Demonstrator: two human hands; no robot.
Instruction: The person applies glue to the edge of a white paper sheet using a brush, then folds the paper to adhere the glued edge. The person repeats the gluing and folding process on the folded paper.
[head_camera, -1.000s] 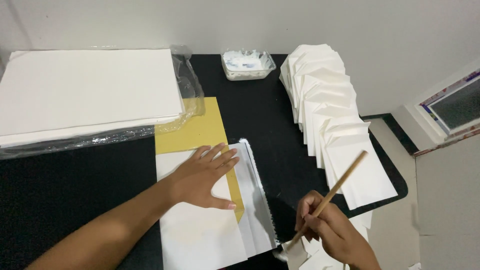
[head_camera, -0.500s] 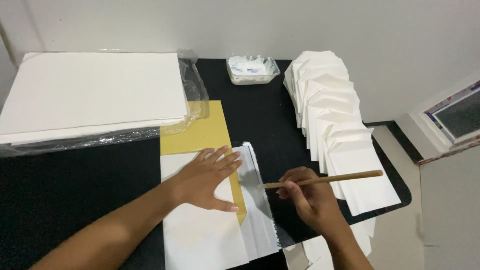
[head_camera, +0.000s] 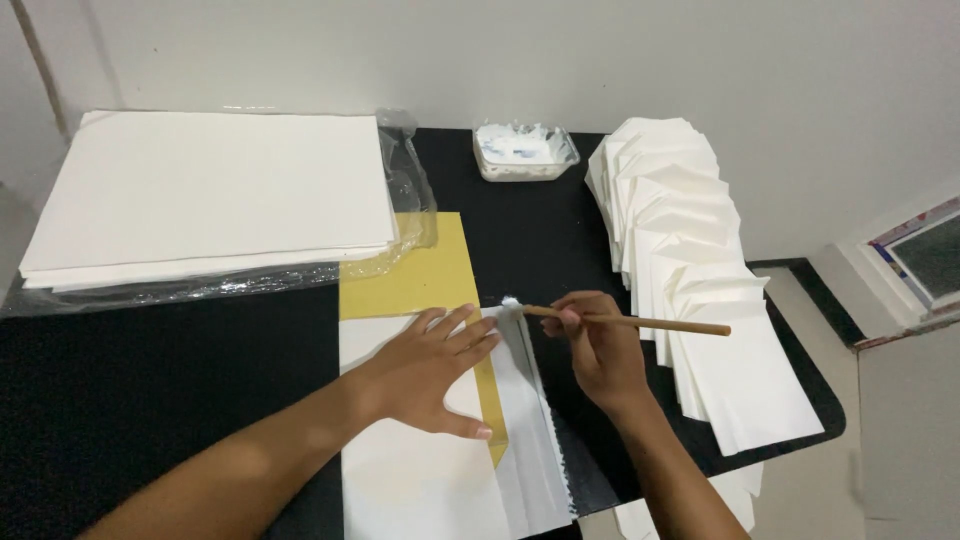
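My left hand lies flat, fingers spread, on a white sheet that rests on a yellow card. My right hand grips a thin wooden brush, held nearly level. Its white-tipped end touches the top of a glue-coated white strip along the sheet's right edge. Both lie on a black table.
A thick stack of white paper on clear plastic fills the back left. A small clear tray of white paste stands at the back. A fanned row of folded white paper pieces runs down the right side, near the table's edge.
My right hand has come up from the table's near edge with the brush, tipped it level and brought its tip to the top of the strip. My left hand has stayed in place.
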